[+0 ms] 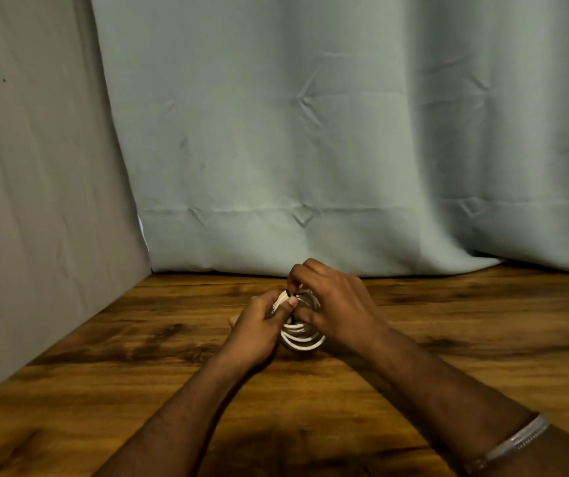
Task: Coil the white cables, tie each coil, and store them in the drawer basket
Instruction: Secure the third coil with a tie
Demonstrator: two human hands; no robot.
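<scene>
A white cable coil is held upright between both hands above the middle of the wooden table. My left hand pinches the coil's upper left side, thumb on top. My right hand grips the coil from the right, its fingertips at a small black tie on the top of the loops. The lower loops hang free below the hands. No drawer basket is in view.
The wooden table runs back to a pale green curtain behind and a grey wall on the left. A silver bracelet sits on my right forearm.
</scene>
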